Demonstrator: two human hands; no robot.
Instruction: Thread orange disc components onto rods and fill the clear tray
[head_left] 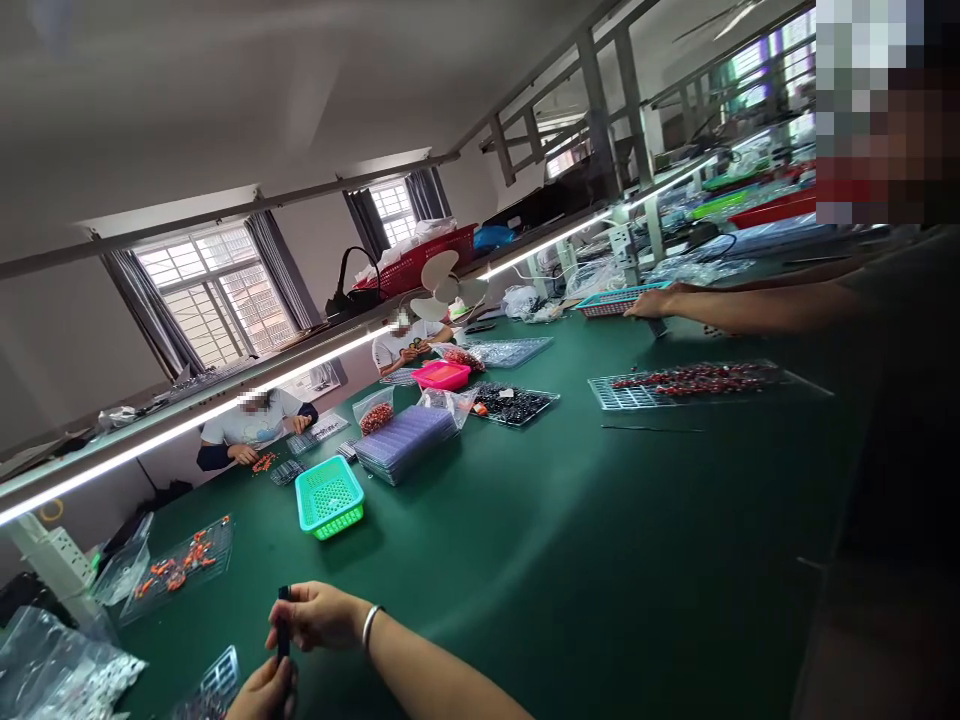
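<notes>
1. Strip (283, 636), small and black, held upright in both hands above the worktop (540, 570), on its near side.
2. Right hand (322, 615): thumb and fingers pinched together, gripping the strip's upper part; a bracelet (369, 627) rings the wrist.
3. Left hand (262, 688): fingers closed around the strip's lower end.
4. Clear tray (220, 672) just beside the left hand; full bag (67, 668) farther left.
5. Orange pieces (176, 575) on another tray (214, 562), by the worktop's far edge.
6. Green basket (334, 522) near that edge, before a seated person (259, 428).
</notes>
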